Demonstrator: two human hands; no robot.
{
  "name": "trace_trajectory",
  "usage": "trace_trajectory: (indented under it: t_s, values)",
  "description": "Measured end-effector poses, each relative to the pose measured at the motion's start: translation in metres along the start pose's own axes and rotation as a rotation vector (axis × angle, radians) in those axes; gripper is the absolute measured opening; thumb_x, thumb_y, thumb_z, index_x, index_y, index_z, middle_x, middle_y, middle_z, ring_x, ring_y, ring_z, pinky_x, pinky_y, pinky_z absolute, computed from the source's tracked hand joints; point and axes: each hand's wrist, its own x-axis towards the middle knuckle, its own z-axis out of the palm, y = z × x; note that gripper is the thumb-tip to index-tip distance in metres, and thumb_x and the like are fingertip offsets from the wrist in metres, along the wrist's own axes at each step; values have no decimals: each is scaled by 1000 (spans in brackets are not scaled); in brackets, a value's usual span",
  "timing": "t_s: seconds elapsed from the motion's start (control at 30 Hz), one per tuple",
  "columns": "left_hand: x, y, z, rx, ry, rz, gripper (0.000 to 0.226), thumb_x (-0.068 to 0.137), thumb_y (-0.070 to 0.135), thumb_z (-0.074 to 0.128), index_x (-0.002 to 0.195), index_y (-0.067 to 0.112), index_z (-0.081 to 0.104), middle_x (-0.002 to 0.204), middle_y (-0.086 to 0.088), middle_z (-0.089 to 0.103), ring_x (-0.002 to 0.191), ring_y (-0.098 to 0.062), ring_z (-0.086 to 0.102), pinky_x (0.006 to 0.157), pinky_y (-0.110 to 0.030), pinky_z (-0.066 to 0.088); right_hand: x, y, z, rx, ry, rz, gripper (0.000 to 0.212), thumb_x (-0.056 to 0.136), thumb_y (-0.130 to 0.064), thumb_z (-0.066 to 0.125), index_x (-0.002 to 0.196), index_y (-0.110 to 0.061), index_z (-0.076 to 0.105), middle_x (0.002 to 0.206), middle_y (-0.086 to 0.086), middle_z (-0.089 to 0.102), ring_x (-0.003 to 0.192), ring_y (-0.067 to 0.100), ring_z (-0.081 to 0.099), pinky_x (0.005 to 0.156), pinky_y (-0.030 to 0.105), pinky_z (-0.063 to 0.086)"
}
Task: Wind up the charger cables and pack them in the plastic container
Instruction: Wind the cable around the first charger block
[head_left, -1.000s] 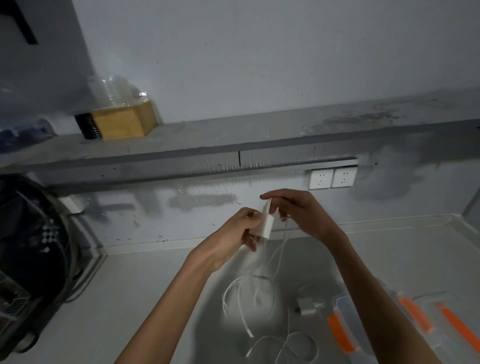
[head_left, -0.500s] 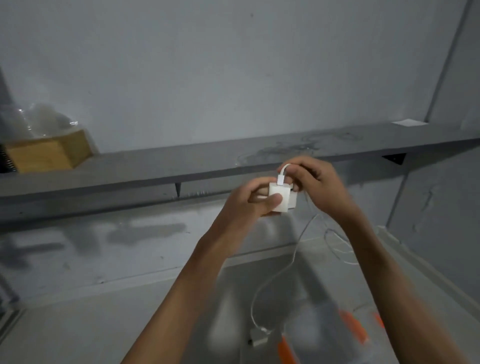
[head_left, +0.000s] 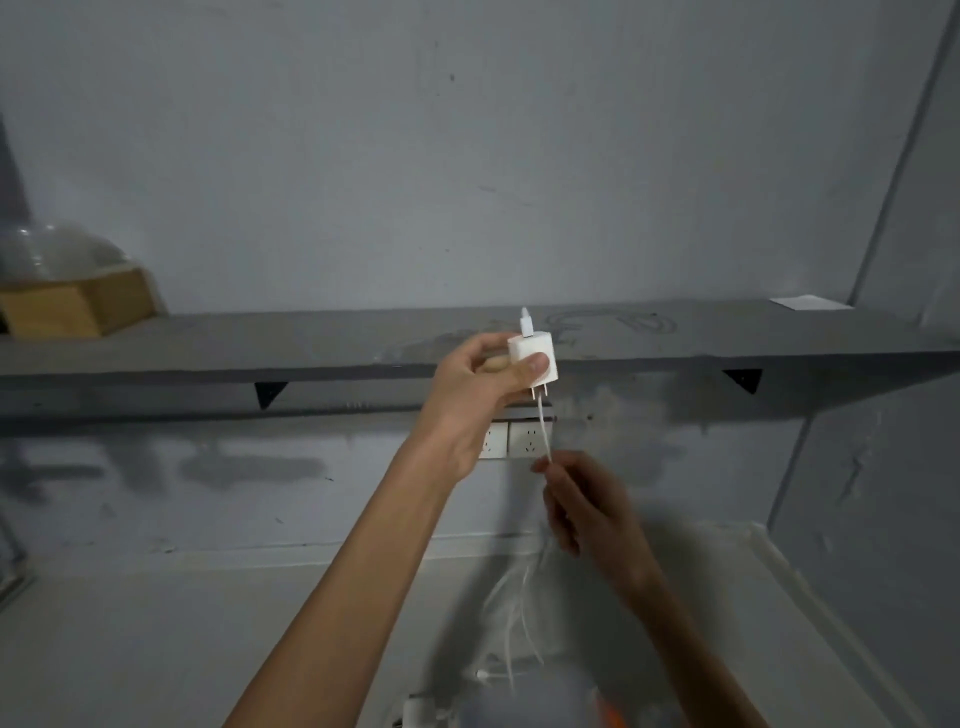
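My left hand holds a white charger block up in front of the shelf, its plug prongs pointing down and a white connector sticking out of its top. A thin white cable runs down from the block to my right hand, which pinches it below and to the right. Below that hand the cable hangs in blurred loops over the table. Only an orange-trimmed edge of the plastic container shows at the bottom, blurred. A second white charger lies at the bottom edge.
A grey shelf runs across the wall at hand height, with a wooden box and clear plastic cups on its left end. Two wall sockets sit under the shelf behind my hands. A pale table with a raised right rim lies below.
My right hand let go at the block and slid down along the cable, drawing it taut. My left hand lifted the block higher. The view tilted up.
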Motion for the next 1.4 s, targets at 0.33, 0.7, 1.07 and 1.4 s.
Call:
trace_trajectory:
  t_s: [0.33, 0.7, 1.07, 1.4]
  values:
    - [-16, -60, 39, 364, 265, 69, 29, 86, 9, 70, 114, 5, 65, 100, -12, 70, 89, -21, 69, 80, -27, 59, -47, -65, -85, -496, -376, -57, 14, 94, -28, 53, 98, -31, 66, 58, 4, 60, 47, 5, 54, 53, 12, 40]
    - [-106, -66, 98, 883, -76, 343, 37, 88, 7, 66, 120, 25, 60, 107, 10, 60, 102, -10, 60, 90, -19, 50, 6, -134, -155, -757, -87, -663, 15, 87, -39, 64, 84, -30, 76, 83, -17, 74, 73, 3, 68, 65, 35, 54]
    - [-81, -18, 93, 469, -12, 207, 28, 84, 6, 71, 110, 13, 67, 102, -11, 72, 90, -17, 69, 72, -16, 53, 10, -67, -92, -84, -95, 68, 23, 95, -14, 55, 77, -11, 69, 51, 0, 56, 42, 10, 37, 42, 24, 30]
    - [-21, -25, 34, 361, 174, 116, 26, 88, 23, 68, 111, 12, 66, 99, -5, 73, 84, -13, 70, 67, -12, 52, -26, -56, -38, -80, -320, 226, 11, 96, -11, 53, 89, -10, 62, 59, 7, 64, 50, 19, 60, 52, 30, 53]
